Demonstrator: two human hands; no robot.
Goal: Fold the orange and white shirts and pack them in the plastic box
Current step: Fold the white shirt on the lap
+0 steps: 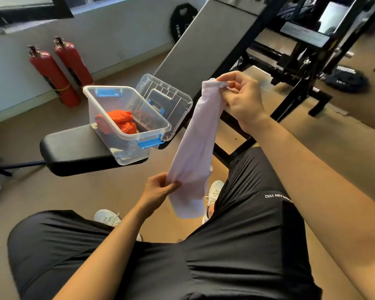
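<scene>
The white shirt [195, 144] hangs stretched in a long narrow band between my two hands, in the air above my knees. My right hand [240, 98] pinches its upper end, higher and to the right. Lower down, my left hand [158, 188] grips the other end, and a loose flap droops below that grip. To the left stands the clear plastic box [108, 98] with blue latches on a black padded bench [74, 148]. The orange shirt [119, 122] lies bundled inside the box. The box's clear lid [178, 102] leans against its right side.
Two red fire extinguishers [56, 70] lean on the wall at the back left. A grey inclined bench [204, 44] and a black weight machine frame [294, 53] stand behind my hands. Weight plates [346, 79] lie on the floor at right.
</scene>
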